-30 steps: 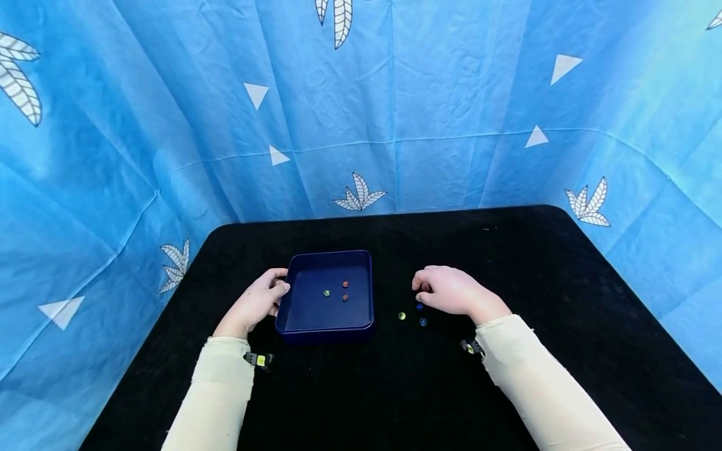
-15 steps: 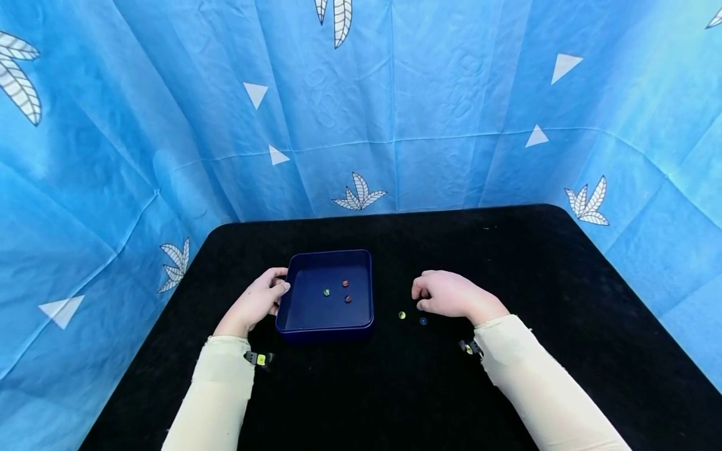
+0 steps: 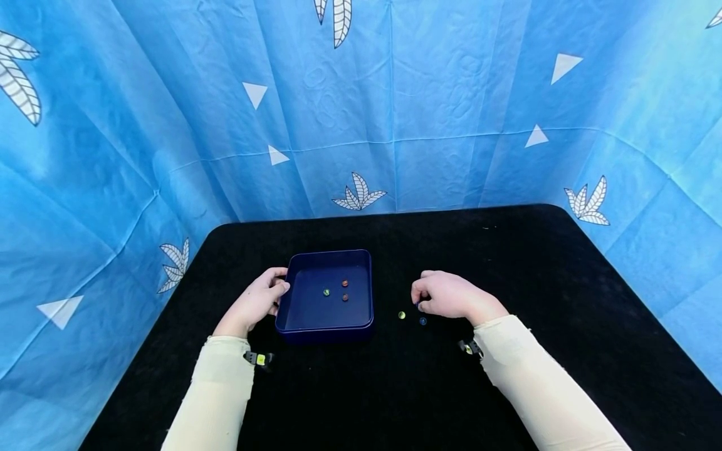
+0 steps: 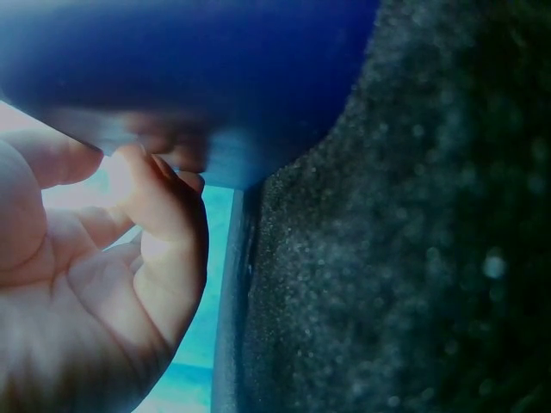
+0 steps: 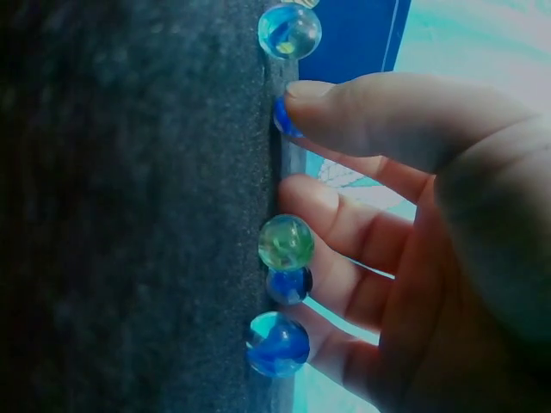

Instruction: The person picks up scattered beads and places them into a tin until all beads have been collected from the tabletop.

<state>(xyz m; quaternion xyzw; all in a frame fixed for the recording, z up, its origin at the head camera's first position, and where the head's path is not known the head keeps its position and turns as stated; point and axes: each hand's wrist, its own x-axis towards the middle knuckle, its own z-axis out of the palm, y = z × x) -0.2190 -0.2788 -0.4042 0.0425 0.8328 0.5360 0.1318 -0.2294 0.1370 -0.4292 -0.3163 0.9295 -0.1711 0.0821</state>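
My left hand (image 3: 261, 297) holds the left side of a square dark-blue box (image 3: 324, 327), thumb at its rim; the left wrist view shows curled fingers (image 4: 172, 224) against the wall. Inside lie a green marble (image 3: 326, 292) and two orange-red marbles (image 3: 345, 284). To the right, my right hand (image 3: 454, 295) is down at the table, pinching a blue marble (image 5: 285, 118) with thumb and a partly hidden forefinger. Close by sit a yellow-green marble (image 3: 402, 315) and another blue marble (image 3: 423, 321). Behind my lower fingers, the right wrist view shows a green marble (image 5: 286, 243) and blue ones (image 5: 277, 344).
A black cloth-covered table (image 3: 361, 394) carries everything. Blue curtains (image 3: 440, 94) with leaf and triangle prints stand round its back and sides. Some marbles are hidden from the head view by my right hand.
My right hand has come down slightly toward me, and its thumb and forefinger have closed on the blue marble. One orange-red marble rocked a little in the box. My left hand stays put.
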